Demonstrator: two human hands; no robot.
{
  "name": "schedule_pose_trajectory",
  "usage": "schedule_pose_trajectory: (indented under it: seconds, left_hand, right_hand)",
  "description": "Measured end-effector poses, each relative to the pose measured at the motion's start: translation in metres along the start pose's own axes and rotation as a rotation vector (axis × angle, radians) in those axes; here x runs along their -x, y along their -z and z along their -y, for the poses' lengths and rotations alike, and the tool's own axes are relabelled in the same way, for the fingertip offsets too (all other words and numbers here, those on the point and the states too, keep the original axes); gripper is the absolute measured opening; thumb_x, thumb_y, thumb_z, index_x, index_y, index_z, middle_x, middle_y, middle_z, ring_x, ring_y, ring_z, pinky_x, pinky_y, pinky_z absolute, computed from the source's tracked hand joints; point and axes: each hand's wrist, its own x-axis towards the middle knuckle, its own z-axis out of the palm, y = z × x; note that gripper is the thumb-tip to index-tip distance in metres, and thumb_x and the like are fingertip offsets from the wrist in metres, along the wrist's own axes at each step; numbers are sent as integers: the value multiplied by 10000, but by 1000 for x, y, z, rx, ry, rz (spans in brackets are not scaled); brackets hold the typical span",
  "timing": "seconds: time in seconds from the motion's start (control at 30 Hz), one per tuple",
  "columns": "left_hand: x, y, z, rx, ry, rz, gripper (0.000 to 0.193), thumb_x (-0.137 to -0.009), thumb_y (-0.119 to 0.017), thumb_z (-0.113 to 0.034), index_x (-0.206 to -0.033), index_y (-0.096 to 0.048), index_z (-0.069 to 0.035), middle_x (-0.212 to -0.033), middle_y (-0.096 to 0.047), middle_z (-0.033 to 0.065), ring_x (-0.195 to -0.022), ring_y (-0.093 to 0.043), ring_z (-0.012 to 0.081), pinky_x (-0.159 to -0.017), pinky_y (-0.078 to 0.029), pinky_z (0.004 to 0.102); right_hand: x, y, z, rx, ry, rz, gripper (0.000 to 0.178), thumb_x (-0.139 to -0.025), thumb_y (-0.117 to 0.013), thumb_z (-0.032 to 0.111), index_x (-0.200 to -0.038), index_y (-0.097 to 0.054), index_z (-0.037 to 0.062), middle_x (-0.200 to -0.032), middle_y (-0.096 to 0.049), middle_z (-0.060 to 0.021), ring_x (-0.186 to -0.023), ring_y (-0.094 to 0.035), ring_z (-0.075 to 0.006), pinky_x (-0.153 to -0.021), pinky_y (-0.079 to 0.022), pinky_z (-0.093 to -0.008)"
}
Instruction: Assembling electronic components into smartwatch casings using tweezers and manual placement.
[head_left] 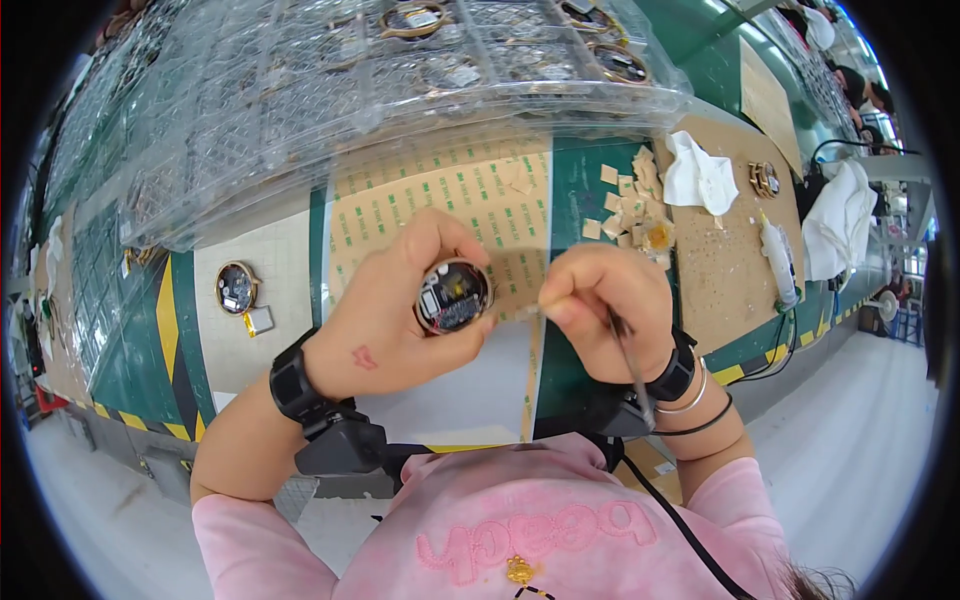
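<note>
My left hand [385, 315] is closed round the rim of an open round watch case [454, 297], gold-edged, with a dark circuit board and small parts facing up. Close to its right, my right hand [612, 305] is pinched. Slim metal tweezers [632, 372] lie tucked in that hand, pointing back toward my wrist. A small pale piece [524, 313] shows at the pinching fingertips; whether they hold it I cannot tell. Beneath both hands lies a tan sheet of adhesive pieces [375, 178] with green print, on a white sheet [440, 400].
Clear plastic trays [300, 110] holding several watch cases fill the back. Another watch case [237, 288] with a silver battery [259, 320] sits left. To the right are loose tan squares [625, 205], white cloth [700, 172], a white glue tube [778, 262] and a brown board [725, 300].
</note>
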Motion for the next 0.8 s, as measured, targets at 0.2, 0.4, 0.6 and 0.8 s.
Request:
schedule_pose_trajectory:
  seconds: [0.2,0.4,0.6,0.8]
  left_hand:
    - [3,-4,5,171,55,31,416,-724,-727,-55,-1074,-503,-49,-955,-558,57,-859,-556,118,-752,-451,242]
    - [1,-4,2,185,-3,16,456,-746,-721,-27,-1143,-497,-48,-1001,-526,27,-887,-525,86,-763,-444,224]
    - [2,-1,-1,310,72,-54,462,-769,-692,7,-1176,-483,-56,-1013,-493,7,-894,-511,69,-770,-443,204]
    - [2,0,-8,460,261,-81,447,-788,-672,12,-1180,-472,-65,-986,-493,2,-833,-509,47,-672,-459,195]
  right_hand:
    - [-1,47,16,245,-481,-144,59,-838,-629,56,-878,-595,29,-621,-463,33,-525,-393,-46,-496,-305,-199]
    - [22,69,9,509,-666,-126,81,-839,-640,77,-886,-596,28,-603,-451,43,-540,-389,-31,-499,-295,-188]
    - [30,62,0,687,-536,-262,60,-857,-621,76,-896,-599,36,-616,-488,56,-565,-447,-31,-498,-323,-195]
    - [35,65,12,582,-538,-375,169,-934,-543,190,-904,-576,27,-659,-521,27,-554,-487,-61,-505,-371,-214]
